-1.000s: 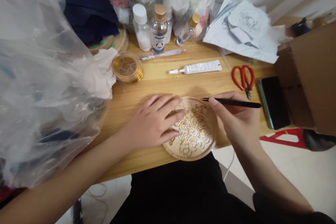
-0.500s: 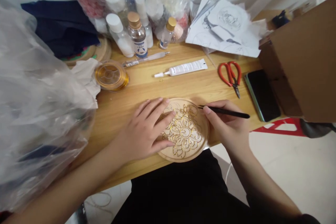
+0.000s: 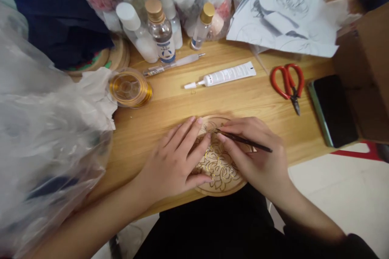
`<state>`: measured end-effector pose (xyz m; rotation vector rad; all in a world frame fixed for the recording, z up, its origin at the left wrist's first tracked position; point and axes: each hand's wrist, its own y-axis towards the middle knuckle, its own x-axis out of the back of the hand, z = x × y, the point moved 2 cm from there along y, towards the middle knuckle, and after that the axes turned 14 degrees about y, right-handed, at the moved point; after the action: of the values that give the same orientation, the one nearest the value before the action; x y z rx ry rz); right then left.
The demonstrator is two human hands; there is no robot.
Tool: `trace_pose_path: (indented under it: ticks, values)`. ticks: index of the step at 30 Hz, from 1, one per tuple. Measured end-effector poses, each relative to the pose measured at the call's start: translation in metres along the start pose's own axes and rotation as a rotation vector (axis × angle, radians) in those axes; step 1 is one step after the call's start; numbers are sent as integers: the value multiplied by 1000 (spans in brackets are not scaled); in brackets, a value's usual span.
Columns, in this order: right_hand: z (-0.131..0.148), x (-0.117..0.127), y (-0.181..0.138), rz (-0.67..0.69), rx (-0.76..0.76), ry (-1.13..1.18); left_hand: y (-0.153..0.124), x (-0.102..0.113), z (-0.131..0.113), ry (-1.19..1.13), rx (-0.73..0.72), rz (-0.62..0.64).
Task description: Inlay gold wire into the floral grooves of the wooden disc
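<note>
A round wooden disc [image 3: 219, 166] with a gold wire flower pattern lies at the near edge of the wooden table [image 3: 243, 97]. My left hand [image 3: 174, 160] rests flat on the disc's left part, fingers stretched out. My right hand [image 3: 255, 158] covers the disc's right part and pinches a thin black tool [image 3: 243, 141], whose tip touches the pattern near the top of the disc, close to my left fingertips.
A spool of gold wire [image 3: 130, 87], a white glue tube [image 3: 225, 75], a clear pen [image 3: 173, 64], red scissors [image 3: 288, 83] and a dark phone [image 3: 334, 109] lie on the table. Bottles [image 3: 159, 28], drawings [image 3: 288, 12], a cardboard box [image 3: 372, 48] stand behind; a plastic bag [image 3: 45, 137] fills the left.
My right hand has moved left over the disc, bringing the tool tip onto the pattern. My left hand stays pressed on the disc. The camera has moved closer.
</note>
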<state>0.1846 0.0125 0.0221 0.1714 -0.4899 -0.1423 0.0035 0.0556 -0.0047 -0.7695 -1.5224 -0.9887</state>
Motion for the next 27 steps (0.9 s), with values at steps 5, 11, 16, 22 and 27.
trace_pose_path:
  ticks: [5,11,16,22,27]
  values:
    - [-3,-3,-1,2,-7,13,0,0,1,-26,2,13]
    - [-4,-8,-1,-7,-16,27,-1,0,2,-37,13,16]
    - [-6,-8,-2,-19,-32,33,0,0,1,-51,9,13]
    - [-5,-7,-1,-8,-13,44,0,-1,1,-53,13,10]
    - [-6,-6,2,16,-3,68,0,-1,3,-80,8,-4]
